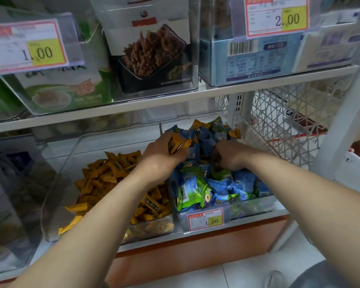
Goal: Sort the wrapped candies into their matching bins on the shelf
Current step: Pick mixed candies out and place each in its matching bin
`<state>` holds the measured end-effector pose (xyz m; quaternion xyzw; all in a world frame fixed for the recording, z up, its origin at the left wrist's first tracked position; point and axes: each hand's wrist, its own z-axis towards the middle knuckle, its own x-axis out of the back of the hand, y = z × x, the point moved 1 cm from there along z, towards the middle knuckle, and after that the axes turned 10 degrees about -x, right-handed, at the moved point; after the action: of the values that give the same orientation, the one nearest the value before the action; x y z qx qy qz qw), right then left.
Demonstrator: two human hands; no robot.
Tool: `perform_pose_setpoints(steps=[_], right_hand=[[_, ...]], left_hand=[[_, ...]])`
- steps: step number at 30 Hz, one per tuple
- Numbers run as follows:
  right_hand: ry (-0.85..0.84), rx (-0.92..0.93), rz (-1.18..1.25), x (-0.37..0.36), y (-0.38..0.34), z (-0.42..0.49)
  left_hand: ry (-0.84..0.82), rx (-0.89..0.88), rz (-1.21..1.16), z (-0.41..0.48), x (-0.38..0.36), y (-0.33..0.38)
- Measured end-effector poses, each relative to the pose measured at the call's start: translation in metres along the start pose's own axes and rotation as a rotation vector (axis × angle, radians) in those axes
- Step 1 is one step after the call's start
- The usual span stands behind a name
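Two clear bins stand side by side on the bottom shelf. The left bin [150, 227] is filled with yellow wrapped candies [104, 177]. The right bin [247, 206] holds a heap of blue and green wrapped candies [220, 186], with a few yellow ones [197, 124] mixed in at the back. My left hand [162, 154] reaches over the right bin and grips a yellow candy [178, 144]. Close beside it, my right hand [231, 156] is dug into the blue and green heap with its fingers curled down and hidden among the wrappers.
A price tag [205, 219] is fixed to the right bin's front. The upper shelf [133, 107] hangs low over the bins and carries clear boxes of packaged snacks. A white wire mesh panel [283, 125] closes the right side. Another clear bin [13, 194] stands at far left.
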<state>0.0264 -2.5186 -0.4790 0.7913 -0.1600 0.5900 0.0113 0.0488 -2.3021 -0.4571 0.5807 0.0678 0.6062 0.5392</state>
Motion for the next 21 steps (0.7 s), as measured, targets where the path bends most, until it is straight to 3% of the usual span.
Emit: perform_pose_setpoints(steps=[7, 9, 11, 13, 15, 18, 21], right_hand=[[0.166, 0.017, 0.169, 0.032, 0.017, -0.037], [0.268, 0.001, 0.385, 0.042, 0.017, -0.05], [0.32, 0.033, 0.757, 0.046, 0.011, -0.059], [0.267, 0.08, 1.12, 0.042, -0.003, -0.068], [0.201, 0.136, 1.295, 0.03, -0.02, -0.072], [0.134, 0.216, 1.351, 0.014, -0.04, -0.068], [0.101, 0.266, 1.212, 0.01, -0.041, -0.056]], left_hand=[[0.149, 0.016, -0.183, 0.0, 0.002, 0.01], [0.17, 0.031, -0.276, 0.0, 0.0, 0.016], [0.206, 0.091, -0.418, 0.001, -0.005, 0.022], [0.253, 0.152, -0.534, 0.003, -0.012, 0.027], [0.298, 0.189, -0.609, 0.005, -0.02, 0.029], [0.345, 0.182, -0.579, 0.003, -0.027, 0.03], [0.399, 0.135, -0.404, 0.004, -0.02, 0.023]])
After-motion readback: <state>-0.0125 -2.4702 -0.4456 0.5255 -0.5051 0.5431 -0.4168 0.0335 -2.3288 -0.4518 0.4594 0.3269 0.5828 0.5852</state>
